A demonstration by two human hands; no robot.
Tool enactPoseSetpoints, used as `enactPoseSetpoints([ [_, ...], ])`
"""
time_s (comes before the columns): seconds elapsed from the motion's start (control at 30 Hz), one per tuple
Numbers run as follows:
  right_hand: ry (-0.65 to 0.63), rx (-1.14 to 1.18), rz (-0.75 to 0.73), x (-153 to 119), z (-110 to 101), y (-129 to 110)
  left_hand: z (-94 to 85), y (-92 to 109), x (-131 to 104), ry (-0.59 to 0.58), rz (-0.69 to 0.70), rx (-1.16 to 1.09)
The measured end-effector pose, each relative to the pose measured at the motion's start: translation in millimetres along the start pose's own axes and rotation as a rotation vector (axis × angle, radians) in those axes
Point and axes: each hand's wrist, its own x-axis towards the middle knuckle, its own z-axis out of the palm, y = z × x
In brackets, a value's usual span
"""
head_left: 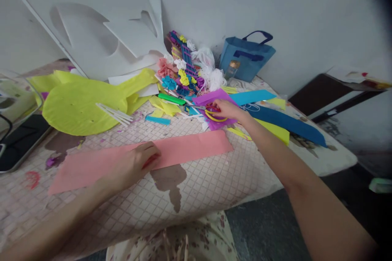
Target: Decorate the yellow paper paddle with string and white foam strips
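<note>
A long pink paper strip (190, 147) lies across the front of the table. My left hand (139, 163) rests on its middle with the fingers curled; whether anything is between them is hidden. Further back on the right, my right hand (223, 109) has its fingers closed on the red and yellow handles of the scissors (216, 117). Under the scissors is a purple paper sheet (211, 97). A green cutter (171, 98) lies just left of the scissors' blades.
A yellow round paper shape (79, 106) with white sticks (114, 114) lies at left, near a phone (23, 142). Behind are paper flowers (183, 77), a blue bag (248, 57) and white cut board (88, 28). Blue strips (288, 124) lie at right.
</note>
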Motion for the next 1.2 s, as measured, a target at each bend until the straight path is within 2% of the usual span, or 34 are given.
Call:
enactPoseSetpoints([
  [0.07,0.004,-0.014,-0.04,-2.6,-5.3,-0.8,2.6,1.7,3.8,0.079,0.013,0.019],
  [0.13,0.067,-0.008,-0.028,-10.4,-12.8,-1.9,4.7,2.7,8.9,0.125,0.015,0.06],
  [0.23,0.201,0.044,0.074,-32.4,-27.0,-4.3,5.0,0.6,18.1,0.116,-0.027,0.137],
  [0.3,0.231,0.11,0.142,-52.6,-34.8,-7.8,2.5,-2.9,24.8,0.083,-0.081,0.154],
  [0.4,0.178,0.221,0.187,-84.1,-37.6,-16.3,-3.8,-8.2,34.5,0.007,-0.176,0.133],
  [0.5,0.134,0.265,0.201,-108.1,-29.9,-25.8,-11.0,-11.0,40.4,-0.054,-0.203,0.101],
  [0.6,0.105,0.255,0.19,-121.6,-19.1,-32.6,-20.8,-14.2,38.6,-0.1,-0.18,0.082],
  [0.77,0.088,0.235,0.184,-133.5,-9.5,-39.7,-45.7,-32.3,21.7,-0.263,-0.204,0.078],
  [0.8,0.075,0.231,0.176,-135.4,-9.0,-40.9,-49.4,-36.0,18.4,-0.261,-0.215,0.09],
  [0.87,0.037,0.237,0.148,-137.8,-8.5,-43.3,-52.5,-39.0,14.9,-0.173,-0.251,0.122],
  [0.93,0.002,0.274,0.144,-137.6,-8.0,-45.3,-48.3,-33.7,17.6,-0.034,-0.27,0.143],
  [1.0,-0.032,0.377,0.173,-134.3,-6.9,-46.7,-37.8,-20.8,26.7,0.031,-0.255,0.125],
  [1.13,-0.094,0.741,0.199,-123.8,-4.8,-44.4,-8.6,9.9,53.7,-0.053,-0.148,0.027],
  [1.2,0.03,0.724,0.215,-120.9,-5.8,-40.1,3.9,19.2,65.4,-0.073,-0.079,0.01],
])
